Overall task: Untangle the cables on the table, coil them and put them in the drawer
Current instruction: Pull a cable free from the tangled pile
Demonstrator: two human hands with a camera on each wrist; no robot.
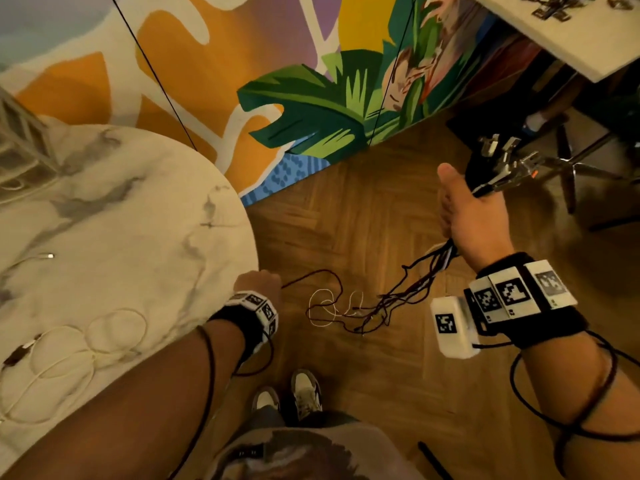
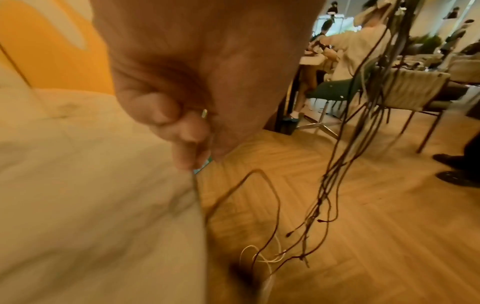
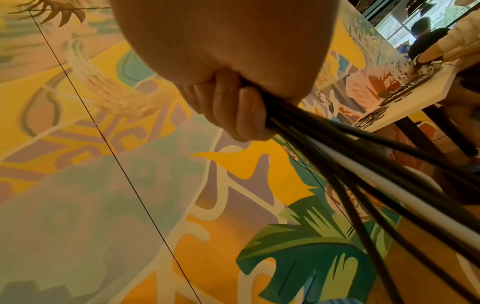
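- A bundle of thin dark cables with one white cable (image 1: 437, 261) is clamped in the fist of the right hand (image 1: 464, 216), raised at the right of the head view; in the right wrist view the fingers (image 3: 244, 111) are seen curled tightly round the strands.
- From that fist the strands hang down and trail into a loose tangle of dark and white wires (image 1: 349, 308) at the lower centre of the frame, above the wooden herringbone floor (image 1: 363, 216); whether the lowest loops touch the floor cannot be told.
- A single thin dark cable (image 1: 311, 277) is pinched in the left hand (image 1: 258, 280) at the centre of the frame, just beside the edge of the round marble-patterned table (image 1: 114, 209); in the left wrist view the curled fingers (image 2: 166, 111) are closed on it and a small metal plug tip shows between them.
- The two hands are held well apart, with the slack tangle spanning between them.
- A white cable in loose loops (image 1: 104, 337) lies on the table at the lower left, not neatly coiled.
- Judged from this, the task is at an early stage: one strand is being separated from the knot, nothing appears finished as a coil, and no drawer is in view.
- Untangling, coiling and storing all appear to remain.
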